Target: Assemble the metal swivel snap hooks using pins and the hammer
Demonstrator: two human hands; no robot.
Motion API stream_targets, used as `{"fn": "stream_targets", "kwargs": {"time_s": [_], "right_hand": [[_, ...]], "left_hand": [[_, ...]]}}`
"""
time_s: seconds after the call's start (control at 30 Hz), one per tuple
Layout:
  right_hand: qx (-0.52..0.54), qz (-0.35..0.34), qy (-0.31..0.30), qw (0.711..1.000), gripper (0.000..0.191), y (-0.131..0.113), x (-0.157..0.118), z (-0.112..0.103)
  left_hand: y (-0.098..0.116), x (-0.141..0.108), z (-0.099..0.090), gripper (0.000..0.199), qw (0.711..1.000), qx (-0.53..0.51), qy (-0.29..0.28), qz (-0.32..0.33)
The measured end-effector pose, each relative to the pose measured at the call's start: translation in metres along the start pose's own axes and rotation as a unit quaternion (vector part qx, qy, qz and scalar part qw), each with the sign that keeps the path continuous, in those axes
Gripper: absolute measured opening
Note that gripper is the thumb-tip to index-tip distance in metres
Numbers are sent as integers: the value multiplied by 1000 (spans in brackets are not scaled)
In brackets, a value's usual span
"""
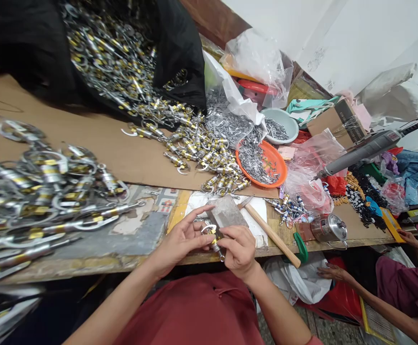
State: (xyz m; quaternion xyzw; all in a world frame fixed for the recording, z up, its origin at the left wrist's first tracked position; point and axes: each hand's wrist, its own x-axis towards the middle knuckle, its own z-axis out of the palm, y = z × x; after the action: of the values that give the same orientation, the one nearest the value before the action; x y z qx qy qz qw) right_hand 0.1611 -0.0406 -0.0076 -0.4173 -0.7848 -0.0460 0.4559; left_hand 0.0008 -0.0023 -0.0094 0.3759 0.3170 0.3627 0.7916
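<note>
My left hand [184, 241] pinches a silver metal fitting [213, 238] with a curved hook and a yellow band, held over the bench's front edge. The fingers of my right hand [238, 251] are closed on the lower end of the same fitting. Just beyond the hands lies a grey metal block [227, 213]. To its right a hammer [272, 234] rests on the bench, its wooden handle pointing toward me. More fittings of this kind [218, 160] are heaped behind the block.
A black bag [182, 52] spills fittings onto cardboard [87, 143]; another pile [51, 187] lies left. An orange bowl [283, 165] and a pale bowl [291, 125] hold small metal parts. A metal mug [329, 227] stands right, near another person's hand [333, 272].
</note>
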Motion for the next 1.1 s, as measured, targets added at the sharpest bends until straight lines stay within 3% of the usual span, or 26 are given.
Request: {"fn": "stream_targets", "kwargs": {"time_s": [0.27,1.1], "right_hand": [[-5,-1,2,1000,27,2,-3,2],[-24,14,13,1000,27,2,-5,5]], "left_hand": [[0,-1,-1,70,1000,-6,-6,-1],[3,-4,5,70,999,-18,48,1]]}}
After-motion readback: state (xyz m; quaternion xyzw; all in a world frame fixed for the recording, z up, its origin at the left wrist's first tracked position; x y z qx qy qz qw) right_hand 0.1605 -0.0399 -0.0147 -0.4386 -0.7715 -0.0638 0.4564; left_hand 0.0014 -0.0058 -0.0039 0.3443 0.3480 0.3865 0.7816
